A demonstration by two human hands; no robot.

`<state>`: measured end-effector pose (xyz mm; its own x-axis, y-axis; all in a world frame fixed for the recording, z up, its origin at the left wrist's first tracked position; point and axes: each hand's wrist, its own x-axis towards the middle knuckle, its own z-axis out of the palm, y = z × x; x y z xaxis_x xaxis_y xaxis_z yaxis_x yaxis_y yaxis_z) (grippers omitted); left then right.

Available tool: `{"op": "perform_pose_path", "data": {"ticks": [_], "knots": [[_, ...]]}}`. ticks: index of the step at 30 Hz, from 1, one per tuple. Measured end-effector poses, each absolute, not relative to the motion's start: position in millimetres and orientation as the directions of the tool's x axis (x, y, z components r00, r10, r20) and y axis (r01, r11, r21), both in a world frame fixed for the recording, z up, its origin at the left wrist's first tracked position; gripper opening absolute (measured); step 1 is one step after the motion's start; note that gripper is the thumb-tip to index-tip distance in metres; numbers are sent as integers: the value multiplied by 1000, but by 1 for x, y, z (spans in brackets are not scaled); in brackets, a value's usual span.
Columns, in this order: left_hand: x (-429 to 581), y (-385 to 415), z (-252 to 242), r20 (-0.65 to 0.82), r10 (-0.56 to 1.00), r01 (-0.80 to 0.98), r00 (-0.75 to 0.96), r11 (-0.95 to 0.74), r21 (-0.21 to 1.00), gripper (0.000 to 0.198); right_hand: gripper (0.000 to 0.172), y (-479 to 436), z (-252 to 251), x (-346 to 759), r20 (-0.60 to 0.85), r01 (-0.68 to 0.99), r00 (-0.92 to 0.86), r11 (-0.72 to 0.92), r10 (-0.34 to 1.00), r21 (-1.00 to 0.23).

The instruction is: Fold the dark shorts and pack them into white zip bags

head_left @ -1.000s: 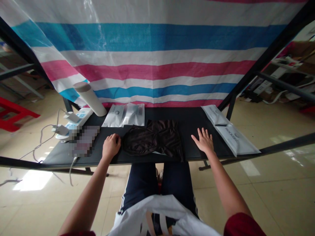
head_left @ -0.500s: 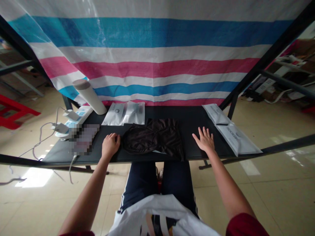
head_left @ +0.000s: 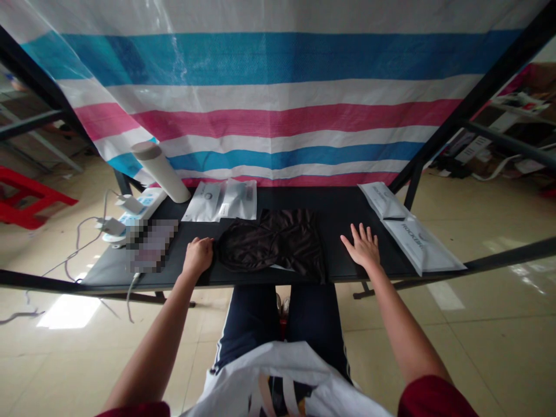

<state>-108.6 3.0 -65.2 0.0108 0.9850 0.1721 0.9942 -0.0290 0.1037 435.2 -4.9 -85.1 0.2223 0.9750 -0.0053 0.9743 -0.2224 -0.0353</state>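
Note:
A thin, dark brown cloth hood [head_left: 271, 240], rounded at its left end, lies flat and slightly wrinkled on the black tabletop [head_left: 336, 208]. A pale sliver shows under its front edge; what it belongs to is hidden. My left hand [head_left: 198, 256] is closed at the hood's left end, knuckles up. Whether cloth is pinched in its fingers cannot be seen. To the right of the hood, apart from it, my right hand [head_left: 363, 246] rests palm down with fingers spread, holding nothing.
Silvery pouches [head_left: 219, 201] lie behind the hood, and white printed packets [head_left: 412, 237] lie along the right edge. At the left are a pale bottle [head_left: 163, 174], a power strip [head_left: 150, 202] with plugged chargers, and a blurred phone-like slab [head_left: 152, 246] on a cable. A striped sheet [head_left: 269, 119] hangs behind.
My left hand has curled more tightly and shifted slightly right, up to the hood's left end. My right hand stays spread on the table, and the hood lies as before.

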Motion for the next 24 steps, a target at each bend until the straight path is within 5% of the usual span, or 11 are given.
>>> {"op": "perform_pose_path", "data": {"ticks": [14,20,24], "knots": [[-92,-14,-51,57,966,967,-251,253,-16,41,79,-4,-88,437,-17,974,225,-225,974,3],[-89,-12,-43,42,948,938,-316,306,165,55,78,-4,-88,437,-12,973,229,-229,973,-19],[-86,-8,-39,-33,988,914,-149,151,376,47,78,-5,-86,436,-14,974,226,-226,974,-34]]}}
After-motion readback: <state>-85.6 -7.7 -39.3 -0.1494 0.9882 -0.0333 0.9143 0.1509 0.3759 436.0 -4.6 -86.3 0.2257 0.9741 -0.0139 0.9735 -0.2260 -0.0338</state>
